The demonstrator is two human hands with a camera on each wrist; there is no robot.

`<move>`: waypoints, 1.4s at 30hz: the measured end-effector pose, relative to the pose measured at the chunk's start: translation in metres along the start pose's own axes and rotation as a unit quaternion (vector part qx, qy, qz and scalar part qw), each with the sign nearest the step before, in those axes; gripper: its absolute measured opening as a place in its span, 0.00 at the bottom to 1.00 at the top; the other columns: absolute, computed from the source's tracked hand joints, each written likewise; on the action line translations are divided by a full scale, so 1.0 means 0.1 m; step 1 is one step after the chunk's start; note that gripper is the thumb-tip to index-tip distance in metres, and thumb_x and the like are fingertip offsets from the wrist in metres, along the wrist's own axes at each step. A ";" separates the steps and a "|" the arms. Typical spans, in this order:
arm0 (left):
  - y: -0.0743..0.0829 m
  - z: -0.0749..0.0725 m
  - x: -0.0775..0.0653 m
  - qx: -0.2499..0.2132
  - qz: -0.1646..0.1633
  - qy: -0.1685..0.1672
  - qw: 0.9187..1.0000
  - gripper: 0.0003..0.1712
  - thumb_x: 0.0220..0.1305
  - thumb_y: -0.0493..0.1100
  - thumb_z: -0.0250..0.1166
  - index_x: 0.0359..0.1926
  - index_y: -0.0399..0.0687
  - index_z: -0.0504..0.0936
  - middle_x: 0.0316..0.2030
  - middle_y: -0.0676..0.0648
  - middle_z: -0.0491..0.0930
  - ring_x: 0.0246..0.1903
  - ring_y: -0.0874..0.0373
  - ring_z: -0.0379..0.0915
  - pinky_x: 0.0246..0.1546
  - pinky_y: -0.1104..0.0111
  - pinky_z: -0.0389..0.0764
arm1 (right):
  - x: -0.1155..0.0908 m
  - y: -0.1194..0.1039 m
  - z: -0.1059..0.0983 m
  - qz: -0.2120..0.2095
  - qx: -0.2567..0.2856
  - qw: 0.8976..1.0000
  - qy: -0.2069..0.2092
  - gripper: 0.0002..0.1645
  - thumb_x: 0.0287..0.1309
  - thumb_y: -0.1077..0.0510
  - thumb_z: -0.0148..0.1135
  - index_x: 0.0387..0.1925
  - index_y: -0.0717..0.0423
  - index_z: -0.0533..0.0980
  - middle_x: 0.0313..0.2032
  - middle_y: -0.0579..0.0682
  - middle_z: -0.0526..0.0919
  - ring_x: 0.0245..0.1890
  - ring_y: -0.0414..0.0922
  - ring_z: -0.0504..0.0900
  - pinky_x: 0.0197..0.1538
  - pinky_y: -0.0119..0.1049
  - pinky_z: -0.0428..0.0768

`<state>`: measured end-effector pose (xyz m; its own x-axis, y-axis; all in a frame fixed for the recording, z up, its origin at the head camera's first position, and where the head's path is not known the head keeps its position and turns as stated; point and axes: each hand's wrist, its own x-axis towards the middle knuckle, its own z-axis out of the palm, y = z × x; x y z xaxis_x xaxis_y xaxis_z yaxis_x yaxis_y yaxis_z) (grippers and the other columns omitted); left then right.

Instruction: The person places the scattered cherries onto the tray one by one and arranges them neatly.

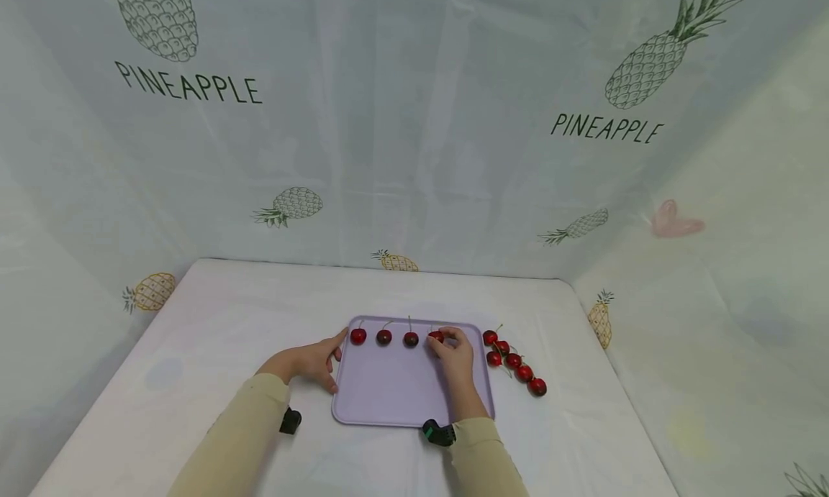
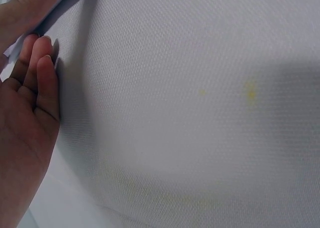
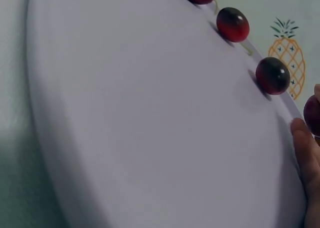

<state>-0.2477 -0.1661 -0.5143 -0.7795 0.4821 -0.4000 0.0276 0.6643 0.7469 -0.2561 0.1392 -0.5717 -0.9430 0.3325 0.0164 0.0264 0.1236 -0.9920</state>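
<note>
A lilac tray (image 1: pixel 391 389) lies on the table with three dark red cherries along its far edge: a left one (image 1: pixel 358 336), a middle one (image 1: pixel 384 337) and a right one (image 1: pixel 411 339). Right of these, my right hand (image 1: pixel 458 357) pinches another cherry (image 1: pixel 436 336) between thumb and fingers; the right wrist view shows this cherry (image 3: pixel 313 115) only in part. My left hand (image 1: pixel 315 360) rests at the tray's left rim, thumb and fingers spread along it. In the left wrist view, the fingers of that hand (image 2: pixel 27 112) lie nearly straight against the cloth.
Several cherries with stems (image 1: pixel 514 361) lie in a slanting cluster on the white tablecloth (image 1: pixel 583 425), just right of the tray. Behind the table hangs a pineapple-print cloth (image 1: pixel 401 159). Black wrist devices (image 1: pixel 438 433) sit near both sleeves.
</note>
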 end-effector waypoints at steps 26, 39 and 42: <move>-0.07 0.00 0.04 -0.001 0.004 0.003 1.000 0.71 0.39 0.31 0.81 0.76 0.37 0.40 0.40 0.47 0.65 0.31 0.56 0.65 0.35 0.66 0.66 | 0.03 0.05 0.03 -0.005 -0.091 0.996 0.025 0.17 0.46 0.65 0.75 0.39 0.61 0.78 0.34 0.54 0.78 0.25 0.42 0.76 0.24 0.29 0.75; -0.02 0.01 0.01 -0.006 -0.005 0.005 1.000 0.71 0.39 0.30 0.80 0.76 0.38 0.40 0.40 0.47 0.66 0.31 0.56 0.65 0.37 0.64 0.66 | 0.02 0.03 0.03 -0.001 -0.092 0.996 0.018 0.18 0.48 0.63 0.75 0.40 0.62 0.78 0.35 0.55 0.78 0.22 0.40 0.75 0.25 0.30 0.76; -0.01 0.01 0.01 -0.004 -0.009 0.006 1.000 0.71 0.39 0.30 0.80 0.76 0.38 0.41 0.41 0.47 0.66 0.31 0.56 0.65 0.37 0.64 0.66 | 0.02 0.04 0.02 -0.004 -0.103 0.994 0.019 0.18 0.48 0.63 0.75 0.41 0.62 0.78 0.36 0.55 0.78 0.25 0.40 0.75 0.26 0.29 0.75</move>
<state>-0.2481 -0.1655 -0.5156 -0.7868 0.4640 -0.4069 0.0087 0.6676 0.7445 -0.2590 0.1381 -0.5755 -0.9303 0.3654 0.0319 0.0911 0.3143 -0.9449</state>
